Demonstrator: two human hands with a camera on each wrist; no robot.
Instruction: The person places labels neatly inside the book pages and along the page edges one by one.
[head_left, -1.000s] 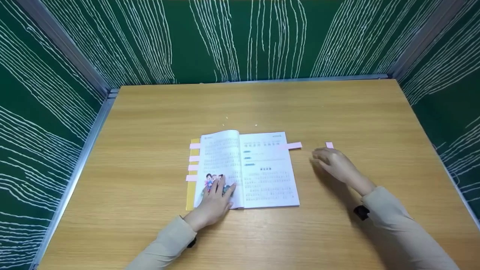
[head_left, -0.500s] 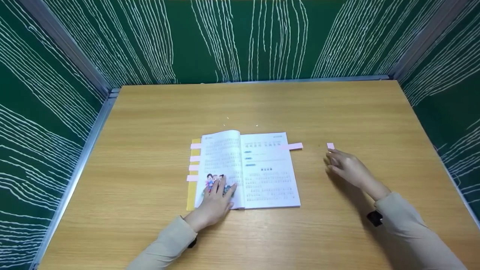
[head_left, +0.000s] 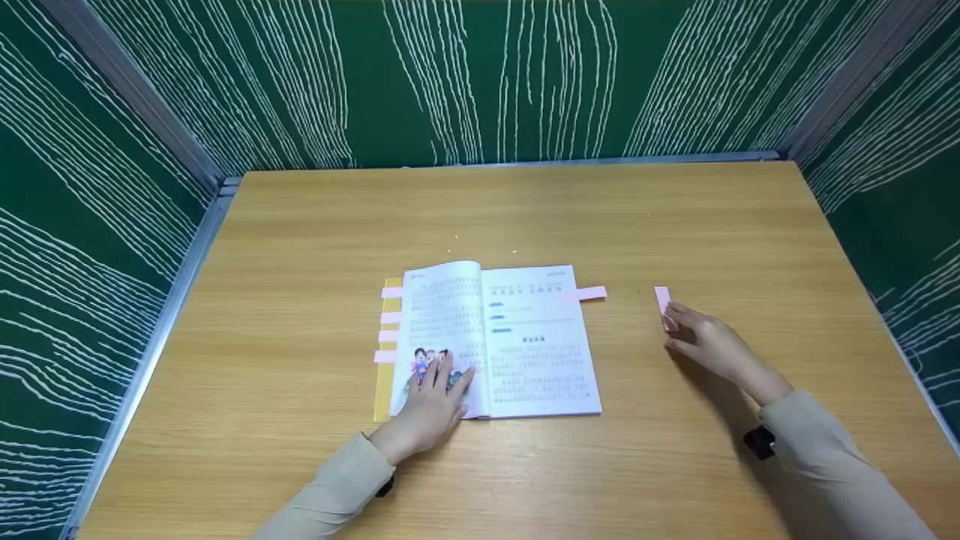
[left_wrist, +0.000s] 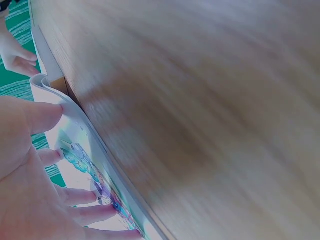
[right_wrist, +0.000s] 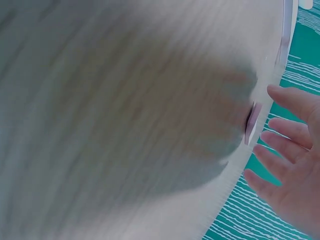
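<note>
An open book (head_left: pixel 534 375) lies on the table, its left page curving up toward the spine. My left hand (head_left: pixel 424 412) rests with spread fingers on the left page, over a coloured picture; the left wrist view also shows this hand (left_wrist: pixel 30 170) against the page (left_wrist: pixel 75 125). A pink sticky tab (head_left: pixel 592 293) juts from the right page's edge. To the right of the book lies a small stack of pink sticky notes (head_left: pixel 661 297). My right hand (head_left: pixel 716 346) hovers beside its near end; in the right wrist view its fingers (right_wrist: pixel 285 102) are extended, apart from the stack (right_wrist: pixel 253 122).
Several pink tabs (head_left: pixel 388 318) stick out over the yellow strip (head_left: pixel 382 397) along the book's left edge. Tiny white scraps (head_left: pixel 456 237) lie behind the book on the wooden table (head_left: pixel 300 225). Green walls (head_left: pixel 480 82) with white lines enclose the back and sides.
My right hand has moved right and slightly toward me, uncovering more of the pink sticky notes. My left hand stays on the page.
</note>
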